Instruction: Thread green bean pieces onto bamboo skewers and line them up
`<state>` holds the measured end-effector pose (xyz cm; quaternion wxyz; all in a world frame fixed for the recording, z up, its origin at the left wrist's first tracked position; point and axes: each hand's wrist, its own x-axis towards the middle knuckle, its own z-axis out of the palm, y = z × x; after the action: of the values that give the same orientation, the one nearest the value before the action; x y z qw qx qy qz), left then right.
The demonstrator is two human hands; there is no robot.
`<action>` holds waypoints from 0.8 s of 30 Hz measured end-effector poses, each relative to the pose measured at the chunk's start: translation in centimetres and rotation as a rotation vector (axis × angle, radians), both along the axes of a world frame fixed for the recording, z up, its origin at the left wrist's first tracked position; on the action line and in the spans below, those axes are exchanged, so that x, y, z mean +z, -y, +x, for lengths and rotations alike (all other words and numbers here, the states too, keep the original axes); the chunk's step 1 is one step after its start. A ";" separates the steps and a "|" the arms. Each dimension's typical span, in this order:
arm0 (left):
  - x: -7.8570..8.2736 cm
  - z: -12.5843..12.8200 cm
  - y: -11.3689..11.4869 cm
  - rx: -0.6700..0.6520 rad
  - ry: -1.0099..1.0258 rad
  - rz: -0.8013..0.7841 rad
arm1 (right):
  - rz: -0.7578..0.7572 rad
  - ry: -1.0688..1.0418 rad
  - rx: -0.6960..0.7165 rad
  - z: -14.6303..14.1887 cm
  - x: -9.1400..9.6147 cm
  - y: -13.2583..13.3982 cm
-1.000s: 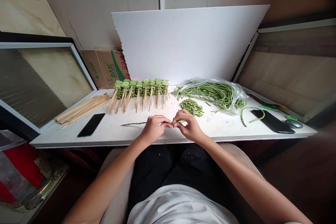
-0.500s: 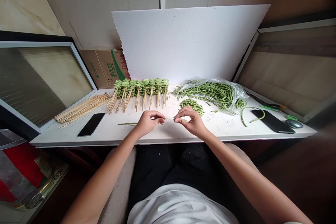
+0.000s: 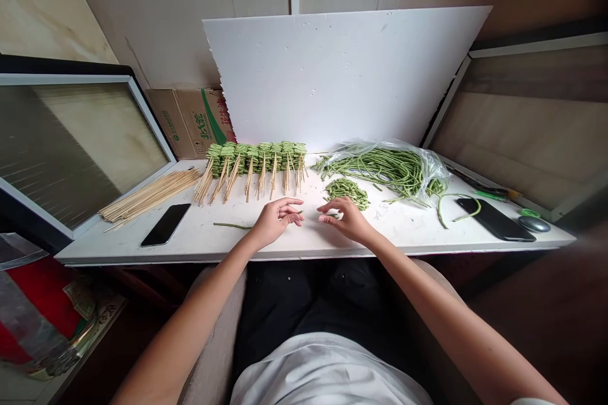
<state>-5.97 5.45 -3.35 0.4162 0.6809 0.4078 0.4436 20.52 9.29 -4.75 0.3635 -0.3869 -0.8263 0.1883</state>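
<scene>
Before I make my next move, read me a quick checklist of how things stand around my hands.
1. Left hand open, fingers spread: ok.
2. Long bean lying flat on the table, just left of the left hand: ok. Whether it touches the hand: cannot tell.
3. Right hand gripping a bean piece: cannot tell, the fingertips hide it.
4. Pile of cut bean pieces just beyond the right hand: ok.
5. Bare skewers bundled at the far left, away from both hands: ok.
6. Black phone lying apart from the long bean: ok.
</scene>
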 end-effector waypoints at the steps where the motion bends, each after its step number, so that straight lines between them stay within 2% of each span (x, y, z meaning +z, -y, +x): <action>1: 0.0 0.2 0.2 -0.001 -0.002 -0.008 | -0.059 -0.066 0.042 -0.6 0.8 0.9; 4: 0.0 0.9 0.7 -0.031 0.012 -0.005 | -0.039 -0.102 0.083 -2.2 2.7 3.5; 7: -0.3 1.5 1.0 -0.042 -0.001 0.027 | 0.018 -0.066 0.071 -3.1 3.0 4.6; 15: -0.3 0.9 0.4 0.104 -0.146 0.159 | 0.095 -0.122 -0.077 -2.1 2.2 2.9; 19: -0.2 0.8 0.4 0.131 -0.158 0.222 | 0.120 -0.158 -0.011 -2.2 2.3 3.3; 24: 0.2 1.5 1.2 0.096 -0.170 0.334 | 0.318 -0.139 0.087 -2.8 2.4 3.9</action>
<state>-4.50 4.28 -3.17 0.2397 0.7553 0.3943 0.4654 17.73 5.38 -2.39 0.4678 -0.2747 -0.8344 0.0970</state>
